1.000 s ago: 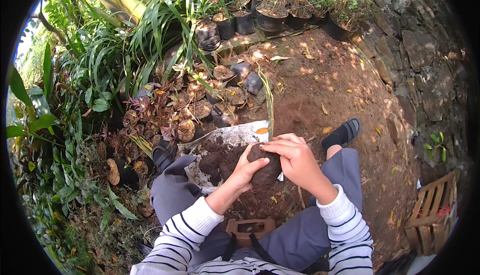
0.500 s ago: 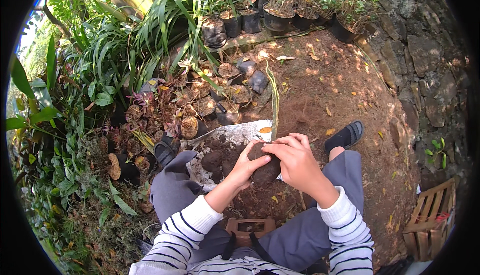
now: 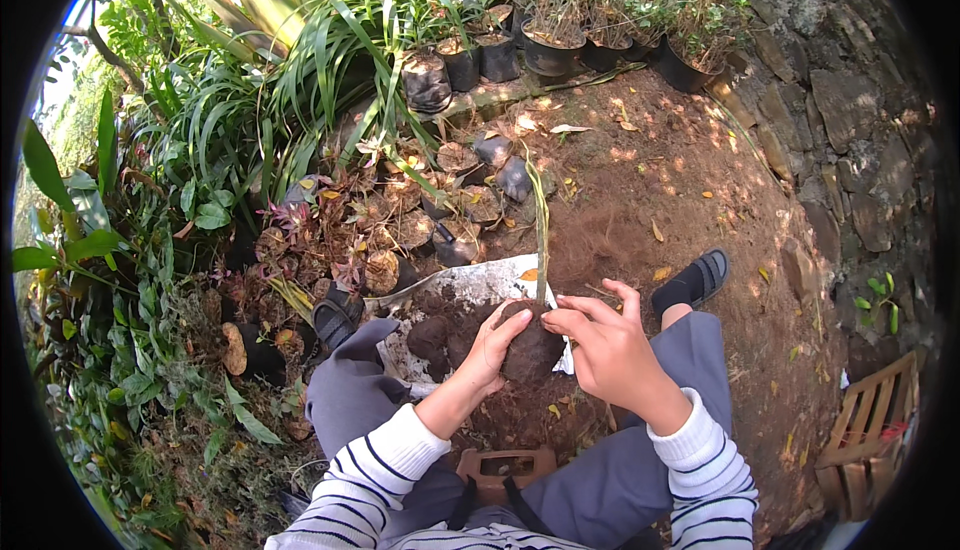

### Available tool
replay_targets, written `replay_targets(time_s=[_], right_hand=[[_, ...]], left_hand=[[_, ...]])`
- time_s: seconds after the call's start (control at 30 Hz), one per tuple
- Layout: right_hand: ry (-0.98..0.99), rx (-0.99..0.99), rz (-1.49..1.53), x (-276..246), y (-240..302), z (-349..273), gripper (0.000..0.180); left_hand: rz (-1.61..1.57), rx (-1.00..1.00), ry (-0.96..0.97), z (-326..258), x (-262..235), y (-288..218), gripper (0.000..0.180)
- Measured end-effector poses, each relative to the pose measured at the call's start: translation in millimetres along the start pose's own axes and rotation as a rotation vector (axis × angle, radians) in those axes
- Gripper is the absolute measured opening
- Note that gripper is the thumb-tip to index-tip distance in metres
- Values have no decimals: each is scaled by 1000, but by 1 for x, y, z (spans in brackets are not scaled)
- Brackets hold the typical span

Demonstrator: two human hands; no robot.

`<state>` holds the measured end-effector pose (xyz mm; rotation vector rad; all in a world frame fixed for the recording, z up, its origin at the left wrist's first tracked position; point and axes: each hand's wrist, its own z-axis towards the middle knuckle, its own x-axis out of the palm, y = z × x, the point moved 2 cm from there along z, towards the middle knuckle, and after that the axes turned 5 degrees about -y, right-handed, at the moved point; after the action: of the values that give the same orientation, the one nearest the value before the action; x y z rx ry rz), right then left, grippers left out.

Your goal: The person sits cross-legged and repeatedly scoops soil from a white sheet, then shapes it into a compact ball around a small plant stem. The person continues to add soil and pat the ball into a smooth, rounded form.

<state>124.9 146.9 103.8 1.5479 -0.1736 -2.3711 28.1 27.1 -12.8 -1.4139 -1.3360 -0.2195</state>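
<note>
My left hand point(image 3: 484, 352) is wrapped around the left side of a dark, rounded root ball of soil point(image 3: 530, 352). From its top a long, narrow leaf point(image 3: 541, 220) with yellowish edges points up and away from me. The fingertips of my right hand point(image 3: 618, 346) pinch together against the ball's upper right side, by the base of the leaf; whatever is between them is too small to make out. Beneath the ball lies a white sheet point(image 3: 482, 280) smeared with soil, and dark soil clumps point(image 3: 430, 338) rest on it to the left.
Soil-filled black plant bags point(image 3: 456, 242) crowd the ground ahead on the left. Potted plants point(image 3: 552, 48) line the far edge. A stone wall point(image 3: 850, 150) rises on the right, with a wooden crate point(image 3: 870, 430) below it. Between my legs sits a brown plastic stool point(image 3: 508, 462).
My right hand has shifted from the top of the root ball down to its right side, uncovering more soil and the leaf's base. The left hand keeps its hold.
</note>
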Motion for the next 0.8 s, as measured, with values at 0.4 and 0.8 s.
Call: replay_targets(time_s=[0.4,0.8], right_hand=[[77,80,-93,-3,-3,-2,57],[-4,127,-98,-3,2,1,55]], left_hand=[[-125,-56,-54,8,-6,2,34],[-129,28,-22,7,-18,2,54]])
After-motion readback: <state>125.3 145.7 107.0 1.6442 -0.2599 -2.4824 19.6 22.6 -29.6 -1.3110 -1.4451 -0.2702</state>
